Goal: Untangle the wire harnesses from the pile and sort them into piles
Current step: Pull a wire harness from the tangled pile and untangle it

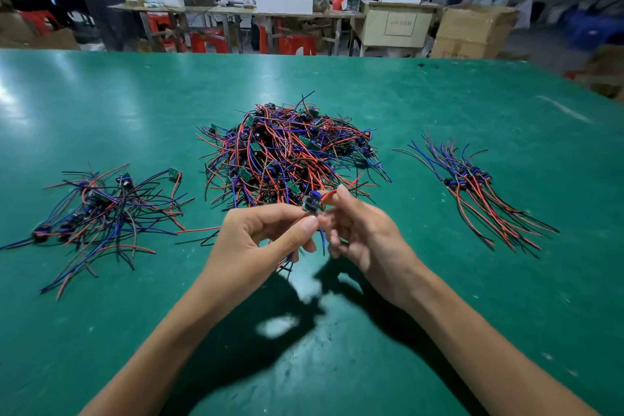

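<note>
Three heaps share the green table (101, 105), so each sort keeps its place: the tangle (283, 152) mid-table, one toward either side edge. Left hand (256, 240) and right hand (358, 233) both pinch one harness (312, 203) (lifted free, presumably to identify it) at the tangle's near side

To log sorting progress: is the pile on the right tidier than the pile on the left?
Yes, the right pile has its wires lying roughly parallel, while the left pile is crossed and tangled.

The hands (314, 230) hide most of the held harness's wires (323, 240); right fingertips are blurred.
</note>
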Demonstrator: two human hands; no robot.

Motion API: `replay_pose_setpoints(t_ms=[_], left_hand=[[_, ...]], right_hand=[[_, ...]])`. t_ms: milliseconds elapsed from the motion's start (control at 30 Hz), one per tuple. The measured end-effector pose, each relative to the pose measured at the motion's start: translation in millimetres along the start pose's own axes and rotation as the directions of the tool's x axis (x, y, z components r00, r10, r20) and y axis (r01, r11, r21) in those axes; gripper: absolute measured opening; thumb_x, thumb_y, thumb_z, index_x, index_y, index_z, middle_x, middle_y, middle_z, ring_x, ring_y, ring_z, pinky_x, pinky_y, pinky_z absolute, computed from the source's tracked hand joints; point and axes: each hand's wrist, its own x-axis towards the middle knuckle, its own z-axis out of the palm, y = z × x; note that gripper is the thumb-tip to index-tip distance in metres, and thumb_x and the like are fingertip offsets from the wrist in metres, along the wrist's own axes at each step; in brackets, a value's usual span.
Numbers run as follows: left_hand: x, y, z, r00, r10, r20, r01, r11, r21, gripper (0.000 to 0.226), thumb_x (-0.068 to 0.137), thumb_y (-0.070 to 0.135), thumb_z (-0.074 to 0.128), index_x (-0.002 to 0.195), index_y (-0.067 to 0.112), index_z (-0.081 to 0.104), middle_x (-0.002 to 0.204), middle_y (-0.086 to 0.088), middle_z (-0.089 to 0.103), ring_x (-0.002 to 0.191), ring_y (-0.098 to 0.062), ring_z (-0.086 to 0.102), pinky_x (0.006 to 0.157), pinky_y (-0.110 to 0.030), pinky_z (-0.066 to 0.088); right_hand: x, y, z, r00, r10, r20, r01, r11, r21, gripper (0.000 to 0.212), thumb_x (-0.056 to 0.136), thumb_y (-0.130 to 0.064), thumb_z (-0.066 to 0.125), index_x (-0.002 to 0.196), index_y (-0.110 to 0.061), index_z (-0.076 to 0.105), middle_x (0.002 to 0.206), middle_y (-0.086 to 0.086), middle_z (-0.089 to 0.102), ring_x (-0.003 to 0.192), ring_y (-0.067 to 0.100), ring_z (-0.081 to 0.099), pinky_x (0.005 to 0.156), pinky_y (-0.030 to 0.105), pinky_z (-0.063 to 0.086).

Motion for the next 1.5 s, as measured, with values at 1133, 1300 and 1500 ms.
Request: replay_pose_setpoints(t_ms=[1133, 1300, 1500], left_hand=[[-1, 3, 9, 0.892, -0.436, 0.118, 0.451, 0.853, -0.262, 0.029, 0.081, 0.036, 0.072, 0.100, 0.014, 0.080, 0.101, -0.017, 0.077, 0.086, -0.033, 0.077, 0.068, -0.029, 0.061], [0, -2, 8, 0.870, -0.489, 0.062, 0.489, 0.842, -0.226, 0.021, 0.082, 0.029, 0.074, 0.094, 0.013, 0.081, 0.094, -0.019, 0.077, 0.071, -0.028, 0.076, 0.060, -0.027, 0.060], [-1, -3, 13, 0.882, -0.470, -0.041, 0.453, 0.868, -0.205, 0.015, 0.090, 0.012, 0.068, 0.085, 0.011, 0.082, 0.086, -0.017, 0.077, 0.061, -0.023, 0.073, 0.055, -0.026, 0.058]], right_hand=[[-1, 1, -12, 0.978, -0.185, 0.094, 0.207, 0.836, -0.508, 0.025, 0.100, -0.014, 0.060, 0.082, 0.000, 0.069, 0.064, -0.008, 0.059, 0.058, -0.002, 0.049, 0.055, 0.009, 0.038], [0, 3, -15, 0.959, -0.262, 0.106, 0.267, 0.718, -0.643, 0.018, 0.098, -0.020, 0.066, 0.087, -0.028, 0.078, 0.086, -0.008, 0.072, 0.074, 0.008, 0.057, 0.070, 0.024, 0.044], [0, 20, -5, 0.988, -0.142, 0.054, 0.145, 0.782, -0.606, 0.030, 0.104, -0.028, 0.050, 0.112, -0.018, 0.077, 0.108, -0.005, 0.076, 0.100, 0.009, 0.068, 0.099, 0.038, 0.050]])
